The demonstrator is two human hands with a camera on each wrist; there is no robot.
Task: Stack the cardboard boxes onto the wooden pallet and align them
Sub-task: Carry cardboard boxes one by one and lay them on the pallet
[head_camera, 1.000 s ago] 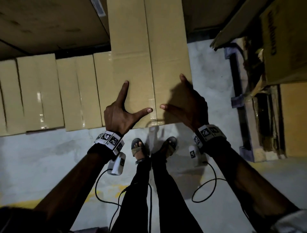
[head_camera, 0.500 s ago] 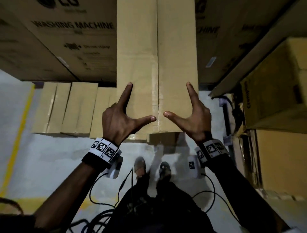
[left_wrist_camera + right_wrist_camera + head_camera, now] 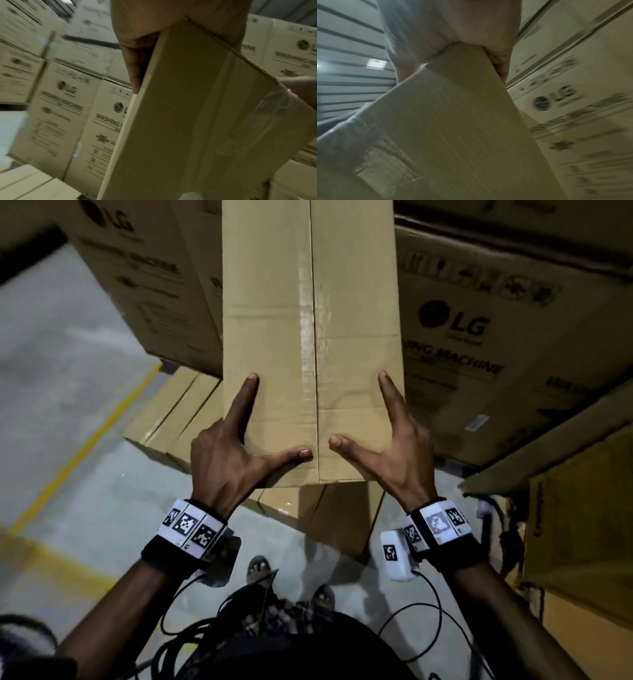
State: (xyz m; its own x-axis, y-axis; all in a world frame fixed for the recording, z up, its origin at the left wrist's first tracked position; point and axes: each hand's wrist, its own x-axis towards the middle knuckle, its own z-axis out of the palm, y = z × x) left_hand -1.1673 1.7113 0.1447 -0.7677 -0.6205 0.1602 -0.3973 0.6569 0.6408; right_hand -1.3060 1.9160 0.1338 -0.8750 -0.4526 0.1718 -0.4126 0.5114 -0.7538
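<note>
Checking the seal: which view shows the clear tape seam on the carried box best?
The head view: the tape seam runs straight along the carried box top. Both wrist views show only blurry, wrinkled tape at the box end.

Place: a warehouse or appliance storeroom.
Stock: large cartons printed "LG" and "WASHING MACHINE" (image 3: 479,337), stacked one on another in rows (image 3: 68,108).
Smaller goods: plain taped cardboard boxes (image 3: 178,412) standing on the floor.
Floor: bare grey concrete (image 3: 68,371) with a painted yellow line (image 3: 89,440).
Overhead: ribbed metal sheeting (image 3: 347,47).
</note>
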